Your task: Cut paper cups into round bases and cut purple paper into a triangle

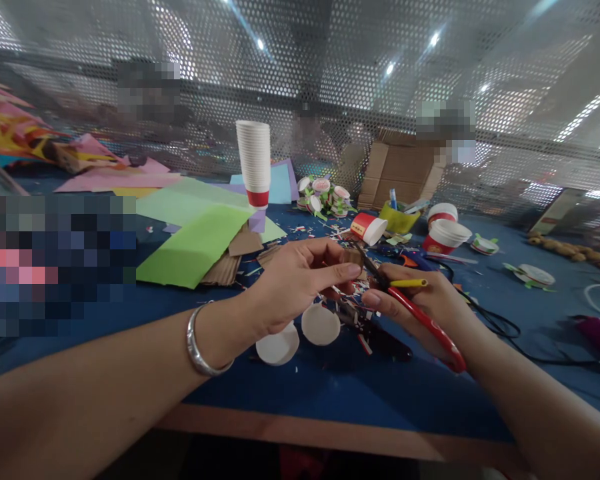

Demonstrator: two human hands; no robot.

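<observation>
Between the thumb and fingers of my left hand is a small brown piece that looks like cardboard. My right hand is closed around red-handled pliers, which also show a yellow part. Their dark jaws point toward the brown piece; I cannot tell whether they touch it. Below my left hand lie two round white paper pieces, one nearer and one further right, like cup bottoms. Paper scraps are scattered under and around both hands.
A tall stack of paper cups stands behind green paper sheets. Beyond my right hand are a tipped red cup, a yellow container and more cups. A black cord runs at right. Perforated metal borders the back.
</observation>
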